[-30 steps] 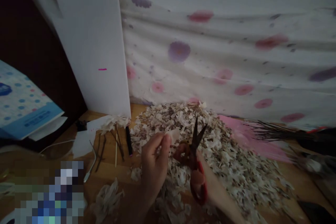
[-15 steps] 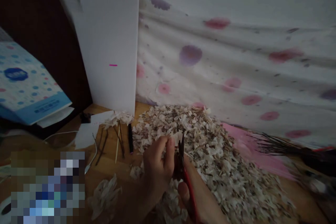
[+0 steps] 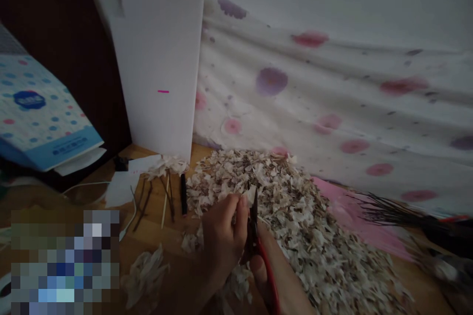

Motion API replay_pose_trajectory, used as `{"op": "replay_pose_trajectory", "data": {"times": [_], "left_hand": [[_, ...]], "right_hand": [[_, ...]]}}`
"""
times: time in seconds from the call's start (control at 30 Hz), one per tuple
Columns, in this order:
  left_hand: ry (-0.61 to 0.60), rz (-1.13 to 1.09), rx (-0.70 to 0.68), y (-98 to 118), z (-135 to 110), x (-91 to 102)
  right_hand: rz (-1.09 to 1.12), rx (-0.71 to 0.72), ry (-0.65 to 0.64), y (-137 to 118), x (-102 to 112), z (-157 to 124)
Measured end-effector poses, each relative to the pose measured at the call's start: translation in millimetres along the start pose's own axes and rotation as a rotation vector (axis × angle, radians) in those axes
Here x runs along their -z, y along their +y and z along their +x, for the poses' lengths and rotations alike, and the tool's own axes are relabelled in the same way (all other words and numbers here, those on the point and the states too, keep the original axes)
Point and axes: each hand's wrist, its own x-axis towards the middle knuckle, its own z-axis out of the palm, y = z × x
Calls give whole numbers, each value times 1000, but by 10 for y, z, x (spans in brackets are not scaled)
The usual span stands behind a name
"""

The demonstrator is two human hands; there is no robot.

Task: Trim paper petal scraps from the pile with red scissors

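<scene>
A: What's changed in the grips?
B: The left hand [image 3: 221, 241] pinches a pale papery flake [image 3: 250, 196] just beside the red-handled scissors [image 3: 254, 216], whose blades have narrowed from wide to nearly shut in the right hand [image 3: 284, 283].
A: Over what?
B: A heap of flakes [image 3: 295, 251].

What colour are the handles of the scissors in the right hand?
The scissors handles are bright red, below black blades; best seen in the head view.

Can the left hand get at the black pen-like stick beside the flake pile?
Likely yes: the left hand sits close to the black pen-like stick, only loose flakes between, but it pinches a pale scrap it would have to drop first.
</scene>
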Motion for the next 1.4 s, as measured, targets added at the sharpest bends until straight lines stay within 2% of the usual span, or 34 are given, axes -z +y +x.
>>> {"op": "replay_pose_trajectory", "data": {"times": [0.27, 0.6, 0.77, 0.9, 1.17, 1.4], "left_hand": [[11, 61, -22, -19, -10, -48], [33, 84, -51, -26, -7, -38], [-21, 19, -24, -15, -11, -33], [-65, -81, 29, -5, -8, -17], [-151, -231, 66, -20, 93, 54], [-252, -373, 182, -33, 145, 109]], "right_hand": [[68, -38, 10, -10, 19, -19], [95, -12, 15, -74, 29, -6], [104, -16, 35, 62, 10, -14], [147, -40, 2, 183, -7, 35], [0, -70, -10, 105, 71, 95], [-26, -102, -30, 110, 113, 110]]}}
